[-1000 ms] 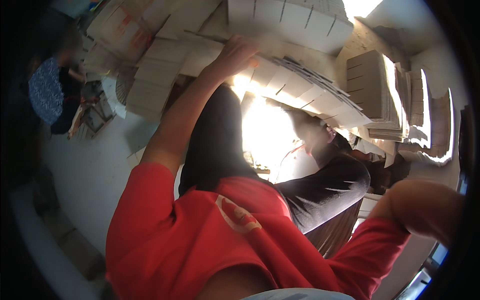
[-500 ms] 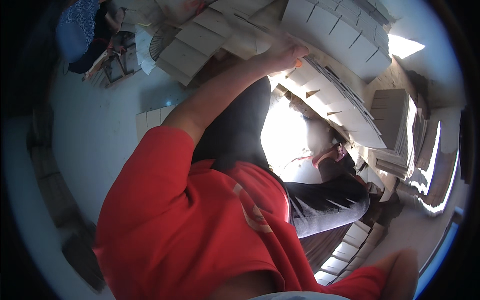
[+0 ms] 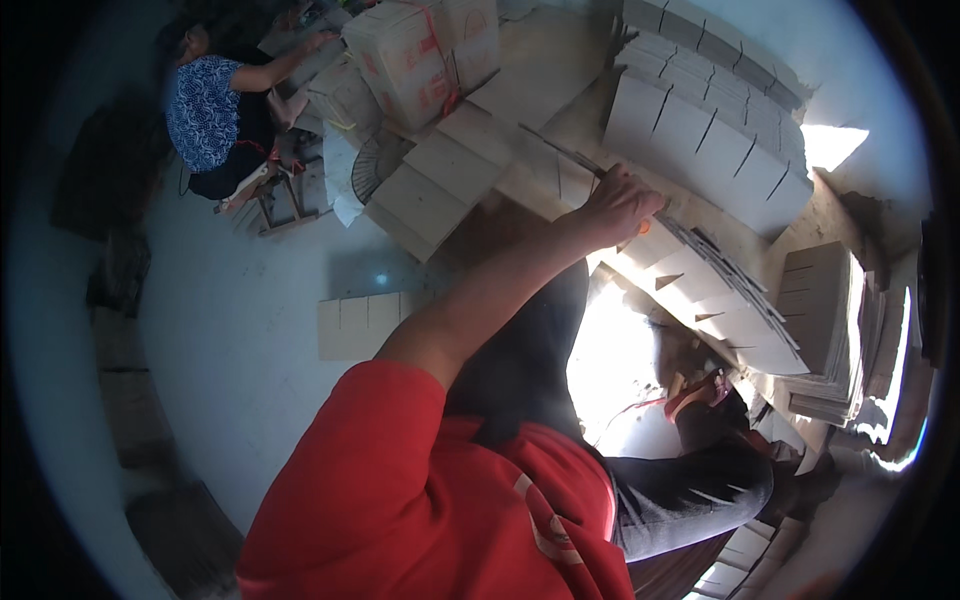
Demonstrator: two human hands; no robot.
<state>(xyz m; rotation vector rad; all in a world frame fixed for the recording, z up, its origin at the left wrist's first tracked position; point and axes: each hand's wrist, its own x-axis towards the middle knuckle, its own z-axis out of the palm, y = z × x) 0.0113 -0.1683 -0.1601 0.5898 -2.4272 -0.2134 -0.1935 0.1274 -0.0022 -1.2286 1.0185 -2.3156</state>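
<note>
My left hand (image 3: 622, 210) is closed, its fingers curled, at the upper end of a row of slotted cardboard sheets (image 3: 690, 275). A small orange piece (image 3: 645, 227) shows under the fingers. A thin dark strip (image 3: 562, 150) runs from the hand toward the upper left; I cannot tell whether it is held. Flat cardboard sheets (image 3: 440, 178) lie beyond the forearm. Behind the row stands a thicker stack of slotted cardboard (image 3: 710, 140). My right hand is out of view.
Another stack of cardboard (image 3: 820, 310) stands at the right. Taped cartons (image 3: 405, 65) are at the back, next to a co-worker (image 3: 205, 110) in a patterned top. One slotted sheet (image 3: 360, 325) lies on the floor. My bent leg (image 3: 690, 495) is below the row.
The whole view has shifted, so everything sits lower and further right, and the co-worker and cartons show more fully. My right arm has left the view. My left hand stays closed by the cardboard row.
</note>
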